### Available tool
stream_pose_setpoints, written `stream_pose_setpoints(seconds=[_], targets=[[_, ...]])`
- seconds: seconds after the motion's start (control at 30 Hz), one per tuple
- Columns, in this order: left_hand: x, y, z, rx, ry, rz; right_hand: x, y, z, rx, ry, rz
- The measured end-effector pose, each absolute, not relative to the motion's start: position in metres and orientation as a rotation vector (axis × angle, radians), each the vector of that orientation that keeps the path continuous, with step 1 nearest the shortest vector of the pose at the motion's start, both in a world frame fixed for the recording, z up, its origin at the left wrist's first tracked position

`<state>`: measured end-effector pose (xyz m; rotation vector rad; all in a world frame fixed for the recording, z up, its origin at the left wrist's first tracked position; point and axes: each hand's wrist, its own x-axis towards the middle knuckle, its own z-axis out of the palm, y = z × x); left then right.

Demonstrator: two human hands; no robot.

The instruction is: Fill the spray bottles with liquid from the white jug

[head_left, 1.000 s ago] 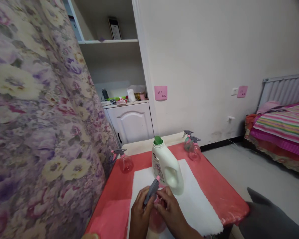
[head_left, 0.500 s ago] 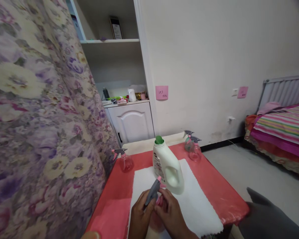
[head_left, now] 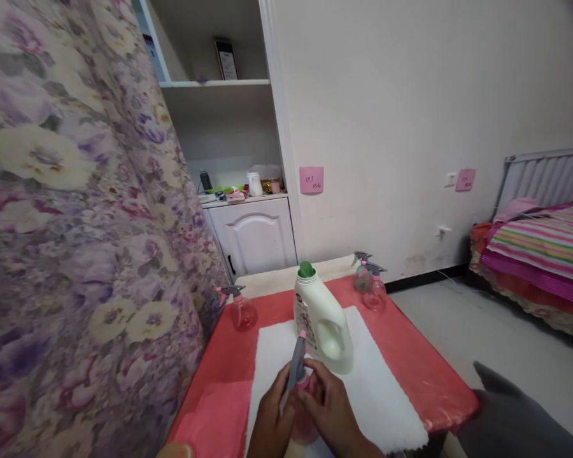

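Observation:
Between my hands, at the near edge of the white cloth, stands a clear pink spray bottle with a grey and pink spray head. My left hand is closed around the grey spray head from the left. On the other side, my right hand has its fingers curled around the bottle's pink neck. Just beyond them a pale green detergent jug rests on the cloth, its neck topped by a green piece. My fingers hide part of the bottle.
One spray bottle stands at the table's left and two more, a pink one and a greenish one, at the back right. A floral curtain hangs along the left. A grey pointed shape lies beyond the right edge.
The grey spray head has turned in my hands and looks narrower and more upright. My right fingers have shifted around the neck. The jug and other bottles stay put.

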<state>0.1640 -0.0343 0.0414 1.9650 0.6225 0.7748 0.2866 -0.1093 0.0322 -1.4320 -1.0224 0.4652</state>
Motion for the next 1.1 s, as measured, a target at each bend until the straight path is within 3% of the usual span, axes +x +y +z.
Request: stream_pose_setpoints(seconds=[0.6,0.93,1.1], targets=[[0.17,-0.043,0.046,1.893,0.782,0.821,0.289,-0.106,0.037,-1.529,-1.038,0.498],[0.172,-0.044,0.044,1.807,0.714,0.84,0.294,-0.115,0.052,-1.573,-1.26,0.262],[0.173,-0.042,0.04,1.754,0.727,0.862,0.301,-0.113,0.055,-1.482,-1.346,0.334]])
